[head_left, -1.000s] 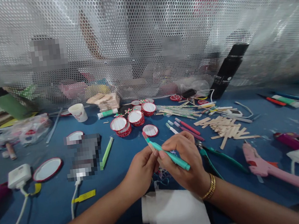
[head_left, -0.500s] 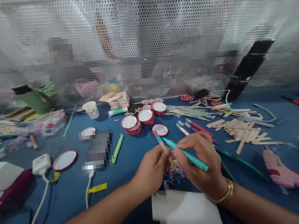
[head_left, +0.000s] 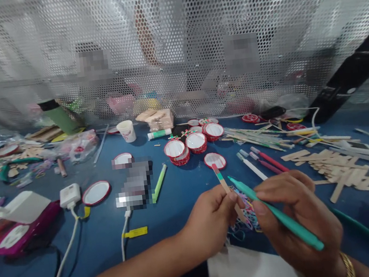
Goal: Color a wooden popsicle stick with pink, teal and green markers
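Observation:
Pinched in my left hand (head_left: pixel 213 217) is a wooden craft stick (head_left: pixel 223 182), tilted, with a red end and a green band below it. My right hand (head_left: pixel 296 214) grips a teal felt-tip marker (head_left: pixel 280 216) like a pen. The marker's tip points at the stick beside the green band, with a small gap between them. Under the hands lies a tangle of colourful loops (head_left: pixel 249 215), partly hidden. White paper (head_left: pixel 249 266) is below my wrists. Just beyond the stick's red end is a round red-rimmed white lid (head_left: pixel 215 161).
Stacked red-rimmed lids (head_left: pixel 176 150) stand ahead, near a paper cup (head_left: pixel 126 131). Loose craft sticks (head_left: pixel 344 169) and several markers (head_left: pixel 252 166) lie to the right. Leftward are a light green marker (head_left: pixel 159 183), a blurred-out device (head_left: pixel 136 182) and a white charger (head_left: pixel 70 196). A perforated metal panel (head_left: pixel 174 46) stands behind.
The view has shifted left, so most things sit farther right. The marker tip has drawn slightly away from the stick. Both hands keep their holds.

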Available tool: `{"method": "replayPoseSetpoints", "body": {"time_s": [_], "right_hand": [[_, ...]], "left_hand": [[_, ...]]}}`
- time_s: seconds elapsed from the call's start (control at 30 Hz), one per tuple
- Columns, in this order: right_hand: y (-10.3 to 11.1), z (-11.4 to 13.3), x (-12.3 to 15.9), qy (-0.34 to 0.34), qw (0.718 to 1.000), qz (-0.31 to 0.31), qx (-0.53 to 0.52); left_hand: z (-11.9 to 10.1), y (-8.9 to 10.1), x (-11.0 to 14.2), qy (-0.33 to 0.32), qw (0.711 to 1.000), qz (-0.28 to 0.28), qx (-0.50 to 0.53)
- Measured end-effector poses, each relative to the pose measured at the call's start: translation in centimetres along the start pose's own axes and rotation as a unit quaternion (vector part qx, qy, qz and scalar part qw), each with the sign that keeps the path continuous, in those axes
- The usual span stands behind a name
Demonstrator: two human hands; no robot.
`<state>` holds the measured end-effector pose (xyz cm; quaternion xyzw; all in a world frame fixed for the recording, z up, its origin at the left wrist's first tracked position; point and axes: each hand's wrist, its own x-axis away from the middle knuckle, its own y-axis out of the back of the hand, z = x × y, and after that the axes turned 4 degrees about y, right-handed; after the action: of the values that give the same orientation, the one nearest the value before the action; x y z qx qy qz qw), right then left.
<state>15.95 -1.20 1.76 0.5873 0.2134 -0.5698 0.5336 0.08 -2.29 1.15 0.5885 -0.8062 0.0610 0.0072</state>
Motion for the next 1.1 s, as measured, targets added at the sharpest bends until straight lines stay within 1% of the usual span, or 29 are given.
{"method": "replayPoseSetpoints", "body": {"time_s": [0.17, 0.37, 0.5, 0.63, 0.73, 0.83, 0.97, 1.03, 1.1], "right_hand": [[0.2, -0.1, 0.2, 0.001, 1.000, 0.018, -0.006], [0.2, -0.1, 0.1, -0.008, 1.000, 0.013, 0.001], [0.2, -0.2, 0.1, -0.001, 1.000, 0.015, 0.001], [0.2, -0.3, 0.1, -0.005, 1.000, 0.016, 0.001], [0.0, -0.4, 0.0, -0.017, 1.000, 0.002, 0.014], [-0.3, -0.6, -0.1, -0.032, 0.999, 0.002, 0.008], [-0.5, -0.9, -0.1, -0.063, 0.998, -0.005, 0.022], [-0.5, -0.9, -0.1, -0.069, 0.997, -0.014, 0.024], [-0.4, -0.9, -0.2, -0.058, 0.998, -0.021, 0.019]], "left_hand": [[0.2, 0.0, 0.0, 0.008, 1.000, 0.007, 0.018], [0.4, 0.1, 0.0, 0.013, 1.000, 0.013, 0.022], [0.2, 0.0, 0.0, 0.009, 1.000, 0.013, 0.014], [0.6, 0.3, -0.3, -0.002, 1.000, 0.003, -0.002], [1.0, 0.5, -0.6, -0.008, 1.000, -0.011, -0.027], [1.1, 0.2, -0.7, -0.002, 1.000, -0.019, -0.020], [0.5, -0.8, -0.7, 0.016, 1.000, 0.001, 0.007], [0.2, -1.0, -0.7, 0.027, 1.000, 0.013, -0.009], [0.0, -0.6, -0.6, 0.038, 0.998, 0.018, -0.040]]}}
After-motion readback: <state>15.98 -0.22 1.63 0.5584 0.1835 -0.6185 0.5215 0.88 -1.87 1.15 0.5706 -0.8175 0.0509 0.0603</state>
